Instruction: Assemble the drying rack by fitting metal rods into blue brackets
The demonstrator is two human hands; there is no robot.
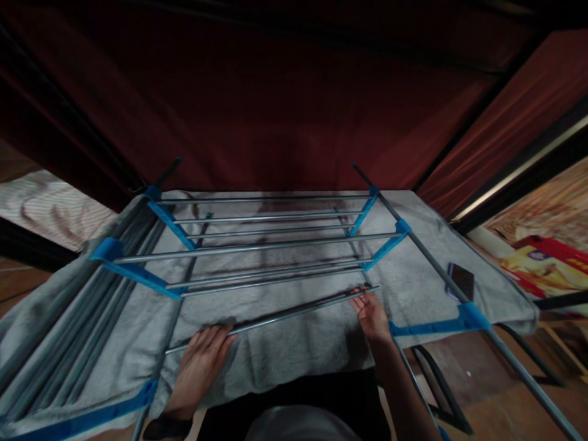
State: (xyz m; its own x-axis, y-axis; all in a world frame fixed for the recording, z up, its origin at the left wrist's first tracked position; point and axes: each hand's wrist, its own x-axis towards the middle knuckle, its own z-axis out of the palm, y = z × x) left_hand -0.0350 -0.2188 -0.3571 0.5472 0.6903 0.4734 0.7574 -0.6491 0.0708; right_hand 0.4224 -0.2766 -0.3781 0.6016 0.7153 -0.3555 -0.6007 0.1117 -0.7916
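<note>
A loose metal tube lies across the front of the rack, a little above or on the grey cloth, its right end farther from me. My left hand covers it near its left end, fingers closed over the top. Near the right end, my right hand grips the same tube, palm turned up. Beyond it stands the partly assembled rack: metal crossbars run between blue plastic brackets on the right and matching blue brackets on the left. A lower bracket on each side has no crossbar in view.
Several grey tubes lie together on the cloth at the left. A phone rests behind the right upright pole. Farther right is a red and yellow package. Dark red fabric hangs behind the rack.
</note>
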